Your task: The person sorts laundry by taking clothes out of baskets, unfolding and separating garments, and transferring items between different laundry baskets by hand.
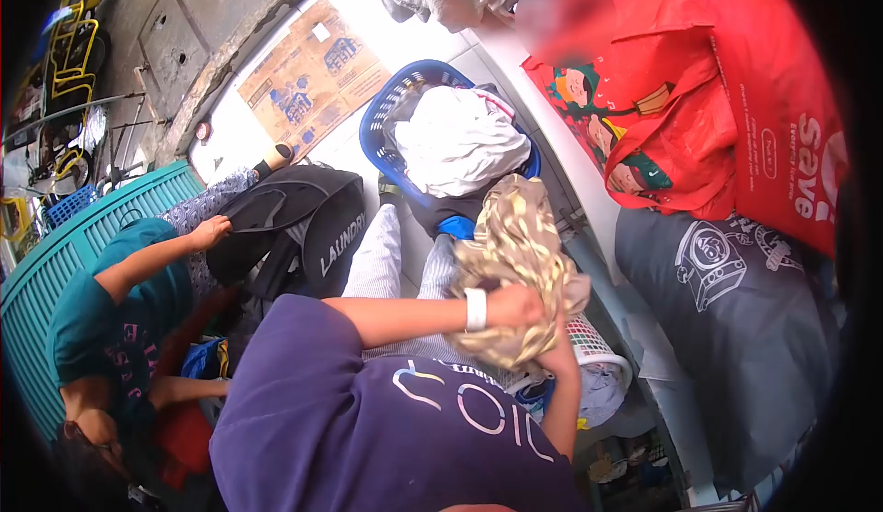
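A brown and yellow patterned garment (520,236) hangs bunched in front of my lap. My left hand (517,308), with a white band on its wrist, is closed on the cloth. On the cloth's lower right side, my right hand (557,354) also grips it, its fingers partly hidden in the folds. Just beyond the garment stands a blue laundry basket (375,126) heaped with white clothes (455,139). Beside my right forearm is a white basket (598,351) with clothes in it.
At left, another person in a teal shirt (92,310) holds a black laundry bag (303,227). Flattened cardboard (313,80) lies ahead. Red bags (662,98) and a dark grey bag (727,328) line the right side. A teal slatted bench (55,273) stands far left.
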A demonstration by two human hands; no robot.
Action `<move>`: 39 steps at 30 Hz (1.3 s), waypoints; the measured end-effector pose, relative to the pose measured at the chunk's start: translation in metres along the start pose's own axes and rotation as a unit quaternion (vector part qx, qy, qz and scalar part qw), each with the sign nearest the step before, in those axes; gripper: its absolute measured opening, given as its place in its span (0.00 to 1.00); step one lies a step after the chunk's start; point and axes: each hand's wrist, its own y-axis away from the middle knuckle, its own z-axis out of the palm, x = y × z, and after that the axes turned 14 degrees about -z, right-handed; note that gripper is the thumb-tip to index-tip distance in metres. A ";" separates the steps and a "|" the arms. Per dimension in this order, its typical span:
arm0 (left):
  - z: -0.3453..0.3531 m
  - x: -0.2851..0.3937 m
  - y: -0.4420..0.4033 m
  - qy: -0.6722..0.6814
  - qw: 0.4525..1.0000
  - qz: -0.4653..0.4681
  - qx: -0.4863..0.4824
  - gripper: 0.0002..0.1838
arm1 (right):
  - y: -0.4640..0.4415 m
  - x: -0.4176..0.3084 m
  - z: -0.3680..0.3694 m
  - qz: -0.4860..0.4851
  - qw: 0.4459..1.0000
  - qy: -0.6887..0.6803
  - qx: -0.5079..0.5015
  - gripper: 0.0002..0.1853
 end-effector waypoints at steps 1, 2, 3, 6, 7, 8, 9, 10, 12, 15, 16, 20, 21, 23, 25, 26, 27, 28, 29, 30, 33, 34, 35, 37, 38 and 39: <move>-0.010 0.053 0.018 -0.133 0.988 0.019 -0.076 0.14 | -0.002 0.036 0.009 0.006 0.999 0.016 -0.046 0.37; -0.016 0.054 0.017 -0.134 0.988 0.020 -0.075 0.14 | -0.005 0.055 0.012 0.011 0.995 0.033 -0.092 0.38; -0.024 0.055 0.012 -0.110 0.989 0.030 -0.094 0.14 | -0.009 0.050 0.011 0.009 0.995 0.034 -0.092 0.38; -0.044 0.056 0.002 -0.063 0.980 0.035 -0.186 0.12 | -0.009 0.031 0.022 0.055 0.997 0.014 0.046 0.33; -0.058 0.055 -0.007 -0.018 0.971 0.072 -0.226 0.12 | -0.008 0.044 0.027 -0.007 0.994 0.084 0.068 0.29; -0.070 0.045 -0.022 0.039 0.970 0.073 -0.227 0.10 | -0.008 0.051 0.030 -0.071 0.981 0.154 0.090 0.24; -0.091 0.034 -0.040 0.050 0.976 0.019 -0.211 0.09 | -0.008 0.052 0.031 -0.105 0.968 0.206 0.099 0.25; -0.115 0.040 -0.050 -0.141 0.989 -0.027 0.037 0.08 | -0.007 0.059 0.032 -0.106 0.967 0.208 0.101 0.25; -0.150 -0.029 -0.102 -0.085 0.877 0.043 0.471 0.18 | 0.000 0.074 0.038 -0.130 0.970 0.115 0.169 0.23; -0.221 -0.066 -0.108 -0.259 0.710 -0.226 0.614 0.24 | -0.003 0.048 0.043 -0.026 0.971 -0.054 0.230 0.26; -0.243 -0.087 -0.105 -0.306 0.779 -0.260 0.481 0.23 | -0.003 0.047 0.045 0.031 0.943 -0.154 0.293 0.30; -0.275 -0.073 -0.053 -0.167 0.890 -0.105 0.411 0.18 | -0.018 0.041 0.045 0.167 0.812 -0.422 0.368 0.28; -0.281 -0.030 -0.018 -0.178 0.900 -0.083 0.388 0.17 | -0.020 0.054 0.043 0.180 0.788 -0.468 0.358 0.28; -0.274 0.047 0.058 -0.134 0.907 0.041 0.396 0.15 | -0.024 0.056 0.041 0.191 0.765 -0.506 0.349 0.28; -0.257 0.061 0.094 -0.029 0.864 0.171 0.473 0.13 | -0.026 0.052 0.043 0.209 0.747 -0.535 0.336 0.29; -0.255 0.059 0.102 0.018 0.829 0.201 0.521 0.12 | -0.029 0.049 0.045 0.206 0.746 -0.538 0.333 0.29; -0.266 0.043 0.112 -0.088 0.857 0.074 0.502 0.11 | -0.031 0.045 0.047 0.196 0.758 -0.531 0.325 0.29; -0.275 0.015 0.114 -0.089 0.887 -0.098 0.443 0.16 | -0.035 0.040 0.048 0.182 0.769 -0.525 0.317 0.30; -0.277 0.018 0.124 -0.110 0.894 -0.071 0.427 0.16 | -0.039 0.035 0.048 0.176 0.769 -0.529 0.314 0.30; -0.279 0.021 0.129 -0.132 0.902 -0.042 0.409 0.17 | -0.044 0.030 0.045 0.182 0.770 -0.530 0.305 0.30; -0.280 -0.013 0.138 0.278 0.889 0.024 0.363 0.17 | -0.036 0.033 0.043 0.181 0.784 -0.505 0.312 0.31; -0.281 0.001 0.142 0.275 0.888 0.031 0.367 0.17 | -0.044 0.034 0.043 0.156 0.796 -0.489 0.321 0.32; -0.275 0.026 0.148 0.386 0.856 0.061 0.338 0.21 | -0.045 0.031 0.040 0.171 0.782 -0.514 0.308 0.32; -0.275 0.037 0.163 0.492 0.830 0.092 0.247 0.31 | -0.047 0.038 0.040 0.160 0.787 -0.511 0.305 0.31; -0.271 0.048 0.170 0.491 0.831 0.094 0.245 0.31 | -0.045 0.038 0.040 0.154 0.792 -0.506 0.304 0.31; -0.269 0.061 0.179 0.457 0.848 0.106 0.249 0.30 | -0.043 0.037 0.039 0.149 0.793 -0.507 0.304 0.31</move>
